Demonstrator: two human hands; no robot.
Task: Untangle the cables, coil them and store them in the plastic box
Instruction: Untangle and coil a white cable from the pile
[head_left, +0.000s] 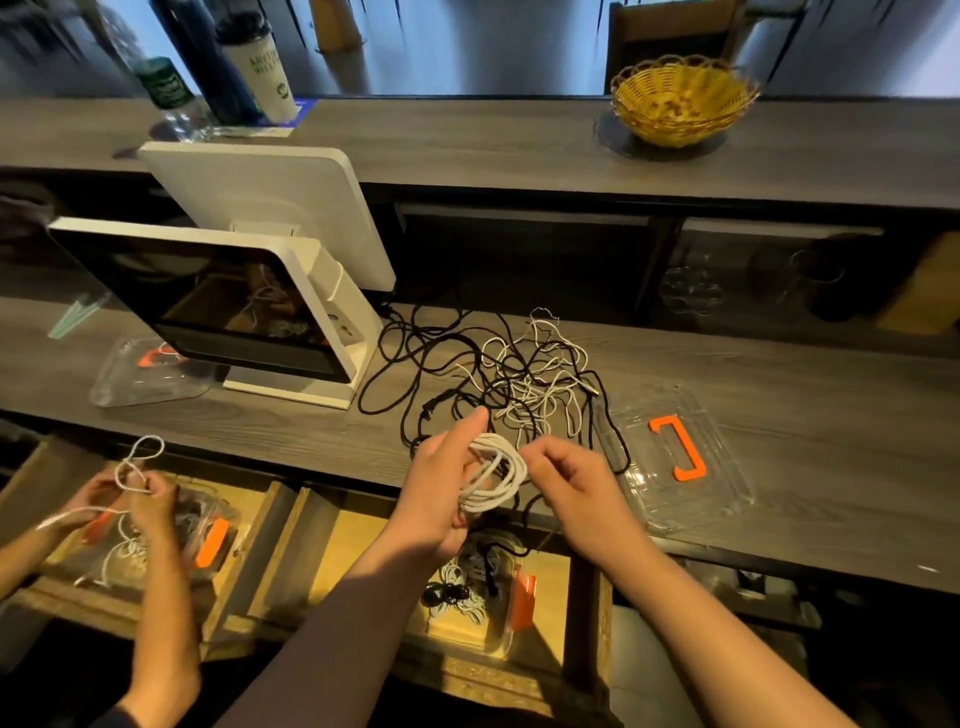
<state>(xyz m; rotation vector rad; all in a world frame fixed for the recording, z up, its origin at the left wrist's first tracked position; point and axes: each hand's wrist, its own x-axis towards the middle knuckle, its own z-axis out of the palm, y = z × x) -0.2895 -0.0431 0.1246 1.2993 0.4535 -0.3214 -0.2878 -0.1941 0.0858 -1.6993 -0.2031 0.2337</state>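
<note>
My left hand holds a coil of white cable looped around its fingers, just above the counter's front edge. My right hand pinches the same white cable at the coil's right side. Behind the hands a tangle of black and white cables lies spread on the wooden counter. Below the counter's edge a clear plastic box with an orange clasp sits in an open drawer and holds coiled cables. A clear lid with an orange handle lies on the counter to the right.
A second person's hands work a white cable over another clear box at the lower left. A white screen terminal stands at the left, a second clear lid beside it. A yellow wicker basket and bottles stand on the upper ledge.
</note>
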